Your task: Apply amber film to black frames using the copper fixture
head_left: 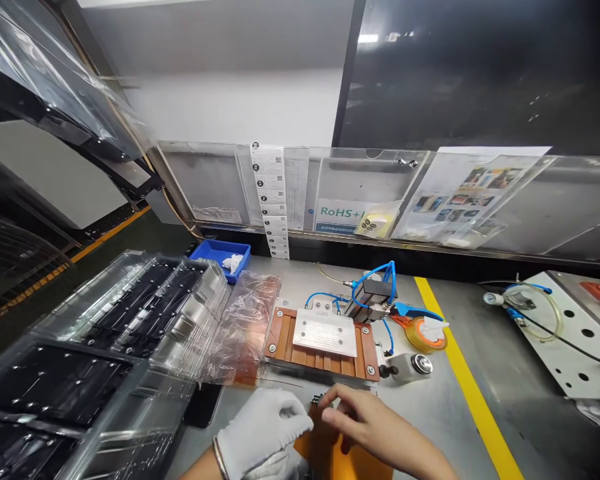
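1. A small dark part sits at bottom centre, at the top edge of an orange sheet.
2. The gloved left hand is loosely curled, its grip unclear; the bare right hand is open, fingers spread near the part.
3. A careless sweep could knock the part against the copper fixture just beyond.

A white wall rises behind a workstation beside a dark glossy panel that catches a ceiling light's reflection. Along the back of the grey workbench runs a clear acrylic document holder, carrying a RoHS sign, a printed picture sheet and a hanging strip of QR-code labels. Yellow tape marks the benchtop. At left, black-framed clear sheeting overlooks a dark green floor edged by a yellow line.
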Motion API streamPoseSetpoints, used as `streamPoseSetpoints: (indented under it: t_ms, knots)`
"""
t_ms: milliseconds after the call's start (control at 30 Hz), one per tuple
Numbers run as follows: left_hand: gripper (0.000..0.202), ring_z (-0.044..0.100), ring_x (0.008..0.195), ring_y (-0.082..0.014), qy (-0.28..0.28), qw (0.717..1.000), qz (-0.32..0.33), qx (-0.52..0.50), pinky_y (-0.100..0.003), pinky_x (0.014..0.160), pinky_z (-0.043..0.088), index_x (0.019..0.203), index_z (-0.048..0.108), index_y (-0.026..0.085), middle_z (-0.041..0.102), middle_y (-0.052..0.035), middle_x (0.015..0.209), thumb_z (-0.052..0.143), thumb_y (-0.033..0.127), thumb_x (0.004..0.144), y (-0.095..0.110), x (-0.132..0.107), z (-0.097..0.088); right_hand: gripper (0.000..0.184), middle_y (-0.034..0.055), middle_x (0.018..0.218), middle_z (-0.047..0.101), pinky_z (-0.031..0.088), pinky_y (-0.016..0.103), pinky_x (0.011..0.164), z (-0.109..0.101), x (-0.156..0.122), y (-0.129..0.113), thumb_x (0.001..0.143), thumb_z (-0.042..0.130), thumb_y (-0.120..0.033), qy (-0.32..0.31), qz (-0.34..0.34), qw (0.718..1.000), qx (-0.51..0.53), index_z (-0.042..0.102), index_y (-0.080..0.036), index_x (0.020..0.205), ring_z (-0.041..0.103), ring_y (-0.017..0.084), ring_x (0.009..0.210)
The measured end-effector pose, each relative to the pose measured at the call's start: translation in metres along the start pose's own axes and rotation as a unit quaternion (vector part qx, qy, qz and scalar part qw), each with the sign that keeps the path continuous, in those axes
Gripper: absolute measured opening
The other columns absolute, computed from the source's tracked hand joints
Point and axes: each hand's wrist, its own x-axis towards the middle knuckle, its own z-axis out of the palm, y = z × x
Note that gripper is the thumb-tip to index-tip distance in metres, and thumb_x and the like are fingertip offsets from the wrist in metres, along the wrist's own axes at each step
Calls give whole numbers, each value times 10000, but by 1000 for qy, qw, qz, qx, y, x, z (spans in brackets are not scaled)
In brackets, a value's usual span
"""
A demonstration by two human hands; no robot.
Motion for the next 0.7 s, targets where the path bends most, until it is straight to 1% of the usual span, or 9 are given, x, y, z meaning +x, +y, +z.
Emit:
streamPoseSetpoints:
  t_ms: [67, 133, 200, 267, 333, 433, 533, 600, 700]
  knots:
    - [216, 524, 609, -125, 37, 999, -28, -21, -243, 612, 383, 669, 670, 152, 613, 14, 618, 573, 332, 742, -5, 6, -10, 577, 61, 808, 689, 458, 290, 638, -13, -4, 17, 854, 399, -728, -4, 30, 997, 69, 538, -178, 962, 648, 181, 672]
    - [284, 470, 550, -116, 68, 993, -46, -82, -256, 582, 366, 699, 630, 144, 545, 30, 575, 570, 415, 760, -11, 15, -22, 649, 60, 731, 672, 439, 297, 633, -24, -7, 35, 788, 411, -806, 45, 38, 987, 149, 499, -170, 886, 634, 181, 637]
    - [355, 437, 529, -108, 80, 987, -43, -133, -263, 577, 354, 722, 605, 138, 518, 37, 573, 556, 484, 787, -16, 24, -31, 651, 49, 719, 657, 419, 300, 650, -30, -8, 50, 744, 498, -807, 112, 32, 969, 219, 499, -168, 869, 624, 177, 659]
    - [381, 435, 534, -106, 84, 986, -32, -142, -265, 594, 354, 726, 600, 137, 505, 43, 565, 552, 505, 810, -21, 33, -35, 615, 45, 763, 659, 401, 298, 676, -32, -5, 59, 749, 561, -761, 143, 26, 952, 269, 521, -165, 896, 613, 166, 694]
    - [387, 441, 536, -108, 84, 987, -25, -137, -267, 612, 360, 736, 608, 137, 494, 51, 554, 565, 514, 815, -24, 43, -36, 558, 36, 787, 653, 389, 289, 688, -32, 0, 64, 774, 585, -714, 157, 19, 946, 283, 536, -166, 868, 596, 147, 705]
    - [389, 430, 523, -107, 78, 988, -19, -130, -267, 611, 356, 724, 602, 139, 467, 60, 523, 568, 515, 816, -26, 56, -35, 530, -10, 701, 604, 375, 267, 655, -33, 13, 69, 775, 608, -689, 193, 16, 944, 268, 523, -169, 825, 573, 123, 647]
    - [393, 422, 513, -102, 68, 990, -24, -124, -260, 572, 327, 726, 595, 137, 474, 57, 534, 570, 520, 810, -28, 70, -35, 586, -51, 605, 557, 348, 244, 589, -37, 30, 78, 720, 639, -719, 234, 38, 930, 280, 506, -179, 904, 552, 114, 556]
    - [391, 422, 501, -97, 60, 990, -29, -127, -257, 548, 310, 741, 591, 138, 481, 56, 553, 570, 523, 805, -29, 80, -36, 617, -59, 543, 528, 315, 232, 554, -41, 40, 83, 689, 651, -735, 240, 52, 926, 286, 514, -171, 899, 518, 105, 505]
    - [385, 432, 488, -90, 55, 990, -29, -130, -255, 543, 313, 728, 553, 145, 476, 60, 578, 561, 525, 789, -30, 97, -37, 600, -59, 475, 482, 263, 231, 529, -51, 51, 88, 691, 653, -727, 238, 48, 930, 274, 534, -157, 835, 442, 88, 474]
